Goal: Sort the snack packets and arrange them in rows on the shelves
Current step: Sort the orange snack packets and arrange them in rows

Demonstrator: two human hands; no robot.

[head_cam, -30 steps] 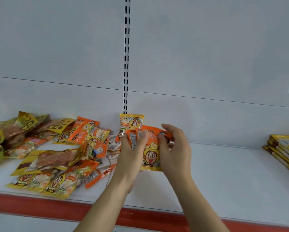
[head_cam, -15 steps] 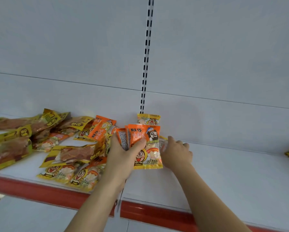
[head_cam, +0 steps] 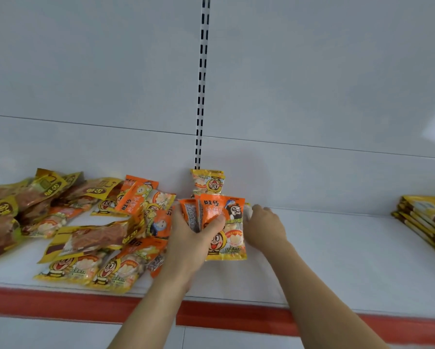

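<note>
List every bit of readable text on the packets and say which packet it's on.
"旺仔": top of the orange packet held by the left hand.
"旺仔", upside down: loose orange packet in the pile.
Small print on all packets and the yellow packets' logos: too blurred to read.

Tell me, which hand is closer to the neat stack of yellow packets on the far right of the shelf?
Right. The right hand lies between the bundle and that yellow stack; the left hand grips orange packets farther away.
</note>
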